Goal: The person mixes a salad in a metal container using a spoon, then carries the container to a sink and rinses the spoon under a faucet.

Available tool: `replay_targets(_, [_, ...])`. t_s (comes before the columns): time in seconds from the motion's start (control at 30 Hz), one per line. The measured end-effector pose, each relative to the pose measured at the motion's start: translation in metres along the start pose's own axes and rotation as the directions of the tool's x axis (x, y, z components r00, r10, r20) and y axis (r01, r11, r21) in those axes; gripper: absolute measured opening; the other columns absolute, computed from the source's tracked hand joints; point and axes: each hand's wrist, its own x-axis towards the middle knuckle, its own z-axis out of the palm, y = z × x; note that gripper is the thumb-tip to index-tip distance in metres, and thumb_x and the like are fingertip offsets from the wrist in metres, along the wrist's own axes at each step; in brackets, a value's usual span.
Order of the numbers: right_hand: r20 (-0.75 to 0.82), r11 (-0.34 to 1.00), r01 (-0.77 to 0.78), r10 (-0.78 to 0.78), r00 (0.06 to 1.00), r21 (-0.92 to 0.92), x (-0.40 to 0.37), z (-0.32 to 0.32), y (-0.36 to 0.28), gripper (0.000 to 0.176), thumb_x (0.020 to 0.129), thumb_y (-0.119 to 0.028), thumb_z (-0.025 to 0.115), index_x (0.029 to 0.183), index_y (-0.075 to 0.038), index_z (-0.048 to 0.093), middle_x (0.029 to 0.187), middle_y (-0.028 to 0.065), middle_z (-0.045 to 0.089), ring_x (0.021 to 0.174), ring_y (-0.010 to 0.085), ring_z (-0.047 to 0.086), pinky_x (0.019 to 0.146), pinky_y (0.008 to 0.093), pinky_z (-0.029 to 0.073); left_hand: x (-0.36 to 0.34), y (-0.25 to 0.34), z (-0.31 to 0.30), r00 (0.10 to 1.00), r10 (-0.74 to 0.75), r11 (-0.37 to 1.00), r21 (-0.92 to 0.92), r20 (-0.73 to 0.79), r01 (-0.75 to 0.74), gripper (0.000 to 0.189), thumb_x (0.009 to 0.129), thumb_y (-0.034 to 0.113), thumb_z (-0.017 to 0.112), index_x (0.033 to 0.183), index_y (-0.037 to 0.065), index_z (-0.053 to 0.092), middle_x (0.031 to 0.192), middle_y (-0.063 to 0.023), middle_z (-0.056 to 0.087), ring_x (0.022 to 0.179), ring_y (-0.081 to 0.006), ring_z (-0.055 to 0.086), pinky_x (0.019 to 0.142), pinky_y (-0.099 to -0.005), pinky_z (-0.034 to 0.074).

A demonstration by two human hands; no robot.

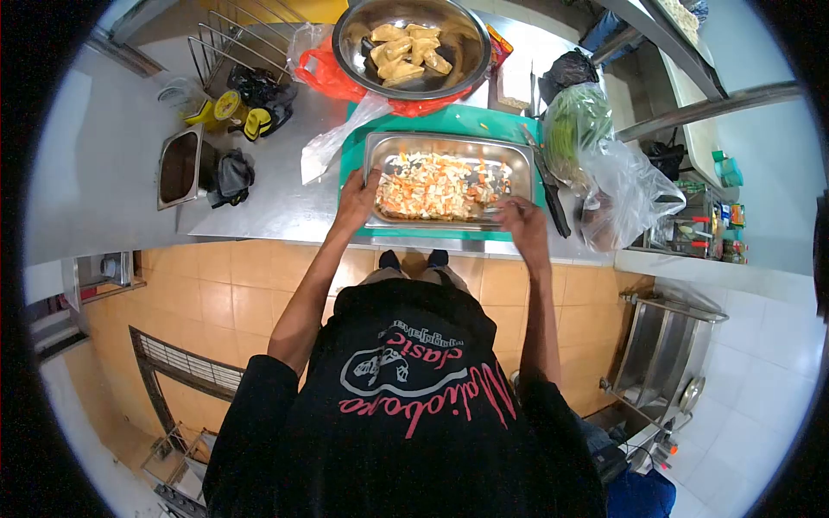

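Observation:
A rectangular stainless-steel food pan (528, 173) lies on a green cutting board (351, 155) in front of me. Inside it is a spread of chopped white and orange pieces (432, 186), thicker to the left and middle. My left hand (356, 200) grips the pan's left rim, thumb on top. At the pan's lower right, my right hand (525, 224) is closed around a thin metal utensil, seemingly a spoon (490, 210), whose tip reaches in among the pieces. The fingers hide most of its handle.
Behind the pan stands a steel bowl (345, 52) of yellowish pieces, over a red plastic bag (324, 73). A black-handled knife (555, 203) lies right of the board, near bagged green vegetables (577, 129) and a clear bag (635, 194). A metal container (181, 168) stands left.

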Motion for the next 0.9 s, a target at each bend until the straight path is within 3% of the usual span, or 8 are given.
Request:
replay_targets(0.03, [0.015,0.981,-0.050,0.048,0.999,0.185,0.001,0.015,-0.001,0.021,0.093,-0.014,0.052,0.095,0.003,0.064,0.077,0.0080,0.068,0.070,0.0142,0.065,0.056,0.0253,0.050,0.003,-0.004,0.001,1.000,0.002,1.000,0.003,-0.002,-0.002,0.056,0.095,0.046,0.045,0.121,-0.002,0.054,0.114,-0.0267,0.053,0.109,-0.0390,0.050,0.095,-0.0411,0.038])
replay_targets(0.27, [0.209,0.915,-0.219,0.154,0.966,0.339,0.015,0.073,-0.031,0.025,0.096,-0.016,0.047,0.095,0.003,0.062,0.080,0.0114,0.068,0.062,0.0126,0.065,0.054,0.0245,0.051,0.002,0.002,0.000,0.998,-0.058,0.991,0.118,-0.037,0.062,0.069,0.095,0.057,0.035,0.121,-0.004,0.054,0.118,-0.0279,0.051,0.113,-0.0394,0.048,0.100,-0.0407,0.035])
replay_targets(0.4, [0.110,0.914,-0.076,0.035,0.993,0.399,0.028,0.068,-0.020,0.024,0.096,-0.016,0.047,0.094,0.003,0.062,0.080,0.0118,0.068,0.063,0.0132,0.066,0.053,0.0249,0.051,0.002,-0.002,0.001,1.000,-0.010,1.000,0.008,0.010,0.010,0.068,0.095,0.057,0.034,0.119,-0.002,0.057,0.115,-0.0266,0.053,0.112,-0.0378,0.049,0.099,-0.0405,0.036])
replay_targets(0.5, [0.020,0.949,-0.001,-0.006,1.000,0.315,0.030,0.048,-0.020,0.023,0.095,-0.015,0.048,0.093,0.003,0.062,0.077,0.0118,0.068,0.060,0.0130,0.064,0.053,0.0248,0.049,0.004,-0.006,0.002,1.000,0.010,1.000,-0.013,0.014,-0.009,0.065,0.096,0.056,0.033,0.118,-0.001,0.058,0.114,-0.0253,0.053,0.112,-0.0368,0.049,0.100,-0.0398,0.035])
replay_targets(0.57, [-0.105,0.974,0.222,-0.226,0.969,-0.042,0.028,0.029,-0.021,0.021,0.094,-0.014,0.051,0.093,0.003,0.063,0.074,0.0119,0.067,0.058,0.0132,0.062,0.053,0.0265,0.047,0.003,-0.004,0.001,0.999,-0.014,1.000,-0.006,0.037,0.015,0.064,0.096,0.055,0.033,0.117,-0.001,0.058,0.115,-0.0250,0.054,0.113,-0.0364,0.049,0.101,-0.0400,0.034])
replay_targets(0.7, [-0.193,0.919,0.243,-0.311,0.931,-0.310,0.023,0.001,-0.029,0.021,0.093,-0.016,0.055,0.094,0.003,0.064,0.072,0.0144,0.066,0.060,0.0136,0.061,0.054,0.0308,0.046,0.007,-0.011,0.004,0.998,-0.013,0.998,-0.058,0.054,0.016,0.064,0.097,0.054,0.033,0.119,0.000,0.058,0.119,-0.0258,0.054,0.115,-0.0370,0.047,0.103,-0.0406,0.032])
replay_targets(0.73, [-0.196,0.875,0.269,-0.370,0.908,-0.404,0.031,0.003,-0.013,0.022,0.095,-0.014,0.053,0.103,0.003,0.064,0.074,0.0071,0.065,0.062,0.0079,0.056,0.056,0.0265,0.048,0.007,-0.012,0.004,0.999,-0.008,0.999,-0.030,0.033,0.009,0.064,0.097,0.055,0.033,0.120,0.000,0.057,0.118,-0.0259,0.054,0.116,-0.0370,0.047,0.103,-0.0404,0.032])
replay_targets(0.9, [-0.186,0.956,0.235,-0.267,0.946,-0.177,0.045,0.036,0.006,0.022,0.094,-0.015,0.056,0.110,-0.002,0.065,0.081,0.0097,0.068,0.062,0.0120,0.059,0.058,0.0270,0.048,0.006,-0.005,0.002,0.998,-0.036,0.998,-0.044,0.042,0.038,0.066,0.097,0.056,0.033,0.121,0.000,0.057,0.118,-0.0258,0.053,0.117,-0.0368,0.047,0.104,-0.0400,0.032])
